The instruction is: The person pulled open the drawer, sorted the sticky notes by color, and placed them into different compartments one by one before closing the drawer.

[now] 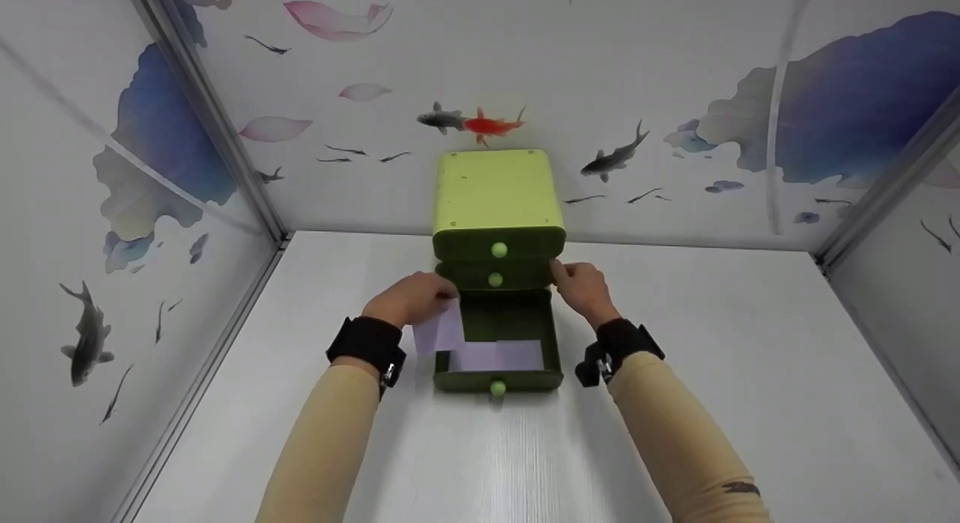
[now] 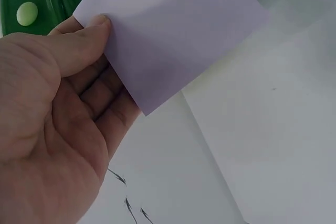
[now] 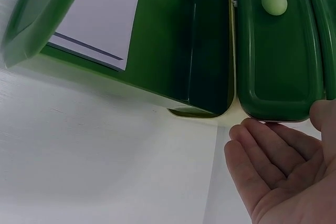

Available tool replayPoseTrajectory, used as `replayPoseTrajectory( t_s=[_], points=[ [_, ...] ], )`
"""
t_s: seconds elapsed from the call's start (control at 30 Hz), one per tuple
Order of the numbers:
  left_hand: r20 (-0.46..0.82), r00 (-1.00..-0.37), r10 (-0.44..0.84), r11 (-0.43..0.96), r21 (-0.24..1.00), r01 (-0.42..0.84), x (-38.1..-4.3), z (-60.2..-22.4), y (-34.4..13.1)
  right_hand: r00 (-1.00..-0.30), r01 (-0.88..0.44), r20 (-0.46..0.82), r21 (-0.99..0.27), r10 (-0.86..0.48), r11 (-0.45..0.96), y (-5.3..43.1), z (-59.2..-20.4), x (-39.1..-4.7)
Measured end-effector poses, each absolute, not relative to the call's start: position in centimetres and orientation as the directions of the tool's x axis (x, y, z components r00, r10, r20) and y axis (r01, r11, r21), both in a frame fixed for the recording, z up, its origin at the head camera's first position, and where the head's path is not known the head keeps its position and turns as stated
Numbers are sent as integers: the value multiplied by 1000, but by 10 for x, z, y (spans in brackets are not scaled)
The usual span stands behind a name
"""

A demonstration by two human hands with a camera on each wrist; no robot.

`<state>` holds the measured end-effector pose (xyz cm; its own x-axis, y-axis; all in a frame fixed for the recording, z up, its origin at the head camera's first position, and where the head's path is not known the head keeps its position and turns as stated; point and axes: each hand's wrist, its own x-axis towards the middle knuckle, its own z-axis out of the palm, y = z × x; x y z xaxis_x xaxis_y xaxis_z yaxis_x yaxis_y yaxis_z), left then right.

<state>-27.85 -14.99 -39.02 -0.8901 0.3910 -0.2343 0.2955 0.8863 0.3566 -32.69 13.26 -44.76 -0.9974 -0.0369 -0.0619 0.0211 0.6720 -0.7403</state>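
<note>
My left hand (image 1: 411, 298) pinches a sheet of lilac paper (image 2: 173, 30) by one edge, between thumb and fingers. In the head view the sheet hangs at the left side of a pulled-out bottom drawer (image 1: 498, 380). More lilac paper (image 1: 519, 355) lies inside that drawer, towards its front. My right hand (image 1: 585, 289) is at the right side of the green drawer cabinet (image 1: 496, 189). Its thumb is right at the edge of the middle drawer (image 3: 278, 66); its fingers, fairly straight, lie along the cabinet's side.
The cabinet stands on a white table (image 1: 750, 373) against a printed wall (image 1: 645, 50) with fish and petals. The top drawer (image 1: 465, 245) is closed. Each drawer has a round light-green knob (image 1: 498, 388). Side panels (image 1: 45, 230) rise at left and right.
</note>
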Motion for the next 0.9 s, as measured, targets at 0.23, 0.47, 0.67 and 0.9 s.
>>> replayPoseTrajectory(
  t_s=[0.23, 0.47, 0.67, 0.9],
  points=[
    [-150, -874, 462, 839, 394, 376, -285, -399, -120, -996, 44, -80, -753, -25, 657, 134, -447, -326],
    [-96, -854, 511, 800, 417, 432, -291, -414, -93, -996, 58, -84, -754, -9, 655, 133, -447, -327],
    [-110, -837, 536, 791, 412, 453, -290, -424, -72, -999, 21, -41, -749, -14, 662, 133, -450, -327],
    [-137, -827, 545, 796, 395, 459, -288, -439, -50, -1000, -12, -3, -743, -22, 669, 132, -450, -325]
  ],
)
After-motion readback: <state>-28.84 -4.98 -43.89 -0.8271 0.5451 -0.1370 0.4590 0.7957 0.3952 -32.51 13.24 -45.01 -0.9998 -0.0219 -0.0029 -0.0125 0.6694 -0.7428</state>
